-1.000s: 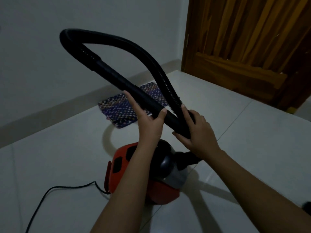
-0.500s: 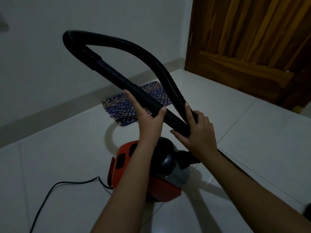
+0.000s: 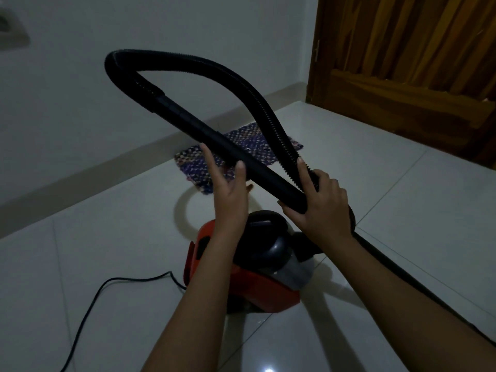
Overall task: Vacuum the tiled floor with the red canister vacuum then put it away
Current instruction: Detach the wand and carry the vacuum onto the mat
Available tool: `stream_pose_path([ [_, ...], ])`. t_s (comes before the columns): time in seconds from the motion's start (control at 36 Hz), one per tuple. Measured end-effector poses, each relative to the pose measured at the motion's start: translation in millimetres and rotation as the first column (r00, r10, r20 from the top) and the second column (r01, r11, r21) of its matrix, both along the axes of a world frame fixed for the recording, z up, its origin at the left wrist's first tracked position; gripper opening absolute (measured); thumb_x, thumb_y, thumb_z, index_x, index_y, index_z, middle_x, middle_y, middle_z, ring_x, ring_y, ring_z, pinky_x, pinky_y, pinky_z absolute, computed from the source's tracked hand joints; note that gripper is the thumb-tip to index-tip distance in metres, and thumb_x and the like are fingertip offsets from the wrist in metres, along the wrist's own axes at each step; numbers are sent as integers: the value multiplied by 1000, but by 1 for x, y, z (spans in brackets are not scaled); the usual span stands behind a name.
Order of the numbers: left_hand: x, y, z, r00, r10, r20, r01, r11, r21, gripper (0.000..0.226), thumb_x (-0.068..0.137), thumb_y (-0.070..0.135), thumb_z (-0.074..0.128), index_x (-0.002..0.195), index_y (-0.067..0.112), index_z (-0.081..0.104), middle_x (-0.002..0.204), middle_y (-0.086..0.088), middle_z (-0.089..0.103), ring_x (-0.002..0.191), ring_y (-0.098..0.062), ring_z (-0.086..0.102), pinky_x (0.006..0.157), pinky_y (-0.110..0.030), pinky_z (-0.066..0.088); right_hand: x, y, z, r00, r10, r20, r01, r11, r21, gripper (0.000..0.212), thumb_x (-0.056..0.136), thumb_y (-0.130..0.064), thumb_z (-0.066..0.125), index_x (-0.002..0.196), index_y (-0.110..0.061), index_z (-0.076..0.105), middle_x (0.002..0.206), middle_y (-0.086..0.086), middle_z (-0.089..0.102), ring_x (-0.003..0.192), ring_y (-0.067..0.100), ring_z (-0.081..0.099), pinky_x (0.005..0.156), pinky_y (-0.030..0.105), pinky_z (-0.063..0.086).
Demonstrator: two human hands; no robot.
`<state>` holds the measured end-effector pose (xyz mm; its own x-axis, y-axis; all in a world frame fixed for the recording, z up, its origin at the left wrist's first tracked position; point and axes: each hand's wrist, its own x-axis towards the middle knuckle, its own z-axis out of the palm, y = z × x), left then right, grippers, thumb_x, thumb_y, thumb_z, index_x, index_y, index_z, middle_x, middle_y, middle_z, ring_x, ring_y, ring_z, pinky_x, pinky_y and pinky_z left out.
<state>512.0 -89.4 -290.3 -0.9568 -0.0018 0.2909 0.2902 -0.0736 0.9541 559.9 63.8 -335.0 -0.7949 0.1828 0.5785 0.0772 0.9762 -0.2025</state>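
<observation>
Vacuum [image 3: 241, 275], red with a black top, sits on the pale tiled floor [image 3: 375, 183] just below our hands, between us and a small woven mat [image 3: 241, 154] that lies against the wall's skirting. Largest around it are the grey wall [image 3: 161, 36] ahead and the wooden door [image 3: 402, 63] on the right; we judge the machine stands in open floor so that it can roll either way. Its ribbed hose [image 3: 214, 71] rises from the front of the body, arches high above it and doubles back down into a smooth rigid tube [image 3: 214, 138] that slants toward us, so the whole run forms one tall loop held up off the tiles. That suits gathering the hose in, though we cannot tell whether this is setting up to clean or packing away. Our right hand [image 3: 319, 208] is wrapped round the lower end of the tube where hose and tube cross, thumb up along it, carrying the weight. Our left hand [image 3: 230, 194] is spread, fingers apart and straight, palm beside the tube with the thumb tip touching it; it steadies and does not clasp. A thin black cord [image 3: 102, 291] trails from the rear of the body across the tiles toward the lower left, slack; its plug is out of sight.
</observation>
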Motion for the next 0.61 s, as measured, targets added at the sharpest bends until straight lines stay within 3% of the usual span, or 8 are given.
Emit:
stream_pose_path([
  [0.08, -9, -27, -24, 981, 177, 77, -173, 983, -54, 56, 99, 31, 41, 149, 31, 15, 114, 8, 54, 100, -11, 60, 96, -35, 48, -1, -2, -1, 1000, -8, -12, 8, 1000, 6, 84, 78, -62, 48, 146, -15, 32, 110, 21, 59, 79, 34, 57, 63, 39, 46],
  [0.11, -11, -39, -35, 963, 239, 126, -229, 970, -83, 52, 100, 31, 40, 148, 29, 21, 114, 6, 54, 101, -14, 60, 98, -36, 46, -1, -2, -2, 1000, -10, -14, 10, 1000, 5, 84, 78, -62, 48, 146, -15, 32, 110, 21, 59, 80, 34, 57, 63, 40, 47],
  [0.19, -8, -71, -72, 884, 369, 287, -293, 916, -275, 46, 100, 32, 37, 144, 22, 33, 136, -8, 49, 123, -25, 51, 104, -35, 38, -2, -3, -2, 1000, -16, -17, 16, 1000, -5, 84, 78, -61, 49, 146, -16, 32, 112, 21, 59, 81, 35, 57, 64, 41, 47],
  [0.33, 10, -93, -113, 865, 290, 411, -67, 876, -477, 44, 102, 26, 35, 141, 8, 39, 145, -13, 42, 132, -29, 42, 108, -37, 33, -4, -2, -4, 999, -32, -24, 32, 999, 7, 84, 78, -60, 51, 146, -16, 33, 111, 20, 59, 80, 34, 57, 64, 40, 47],
  [0.44, 15, -95, -125, 827, 220, 517, 25, 905, -425, 47, 101, 34, 34, 142, 11, 39, 145, -11, 43, 132, -29, 41, 107, -37, 33, -5, -2, -5, 999, -29, -30, 29, 1000, 10, 83, 79, -60, 50, 146, -15, 34, 112, 21, 59, 81, 35, 57, 65, 41, 47],
  [0.61, 8, -102, -129, 746, 187, 640, -8, 962, -271, 50, 96, 30, 50, 142, 14, 41, 144, -14, 44, 127, -31, 46, 105, -41, 39, -8, -1, -6, 999, -25, -31, 26, 1000, 8, 84, 78, -60, 51, 147, -16, 32, 112, 20, 58, 83, 35, 57, 66, 41, 46],
])
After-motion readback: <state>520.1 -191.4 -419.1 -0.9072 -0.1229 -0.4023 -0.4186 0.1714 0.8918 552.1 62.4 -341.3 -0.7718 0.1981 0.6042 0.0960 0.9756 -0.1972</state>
